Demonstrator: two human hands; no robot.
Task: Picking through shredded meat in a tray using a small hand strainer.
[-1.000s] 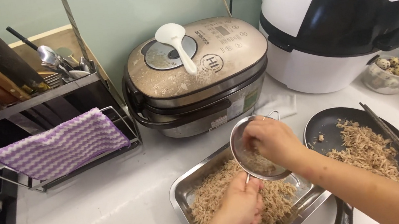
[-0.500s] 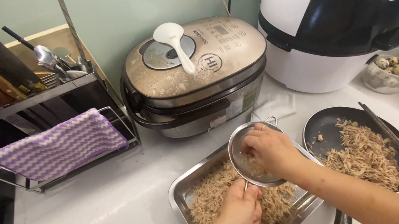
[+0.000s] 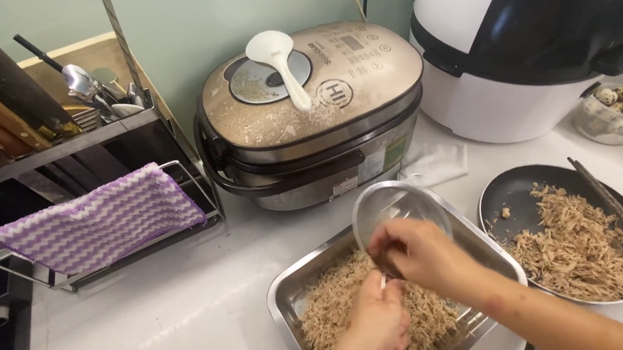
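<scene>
Left hand (image 3: 379,322) grips the green handle of a round sieve (image 3: 400,211), held over the metal tray (image 3: 284,303) w/ shredded food. Right hand (image 3: 418,253) pinches inside the sieve. Black plate (image 3: 510,189) sits at 3 o'clock.

Both arms enter from the bottom of the frame and meet just below its centre. The left hand (image 3: 379,322) comes up from the bottom edge, its fingers curled into a closed fist around a thin handle, knuckles toward the camera, wrist straight. The right forearm runs in from the lower right corner, slanting up and to the left, bare to the wrist. The right hand (image 3: 416,253) sits just above the left one, palm down, back of the hand showing, its fingers bent and bunched together, fingertips pointing to the upper left. The two hands nearly touch.
</scene>
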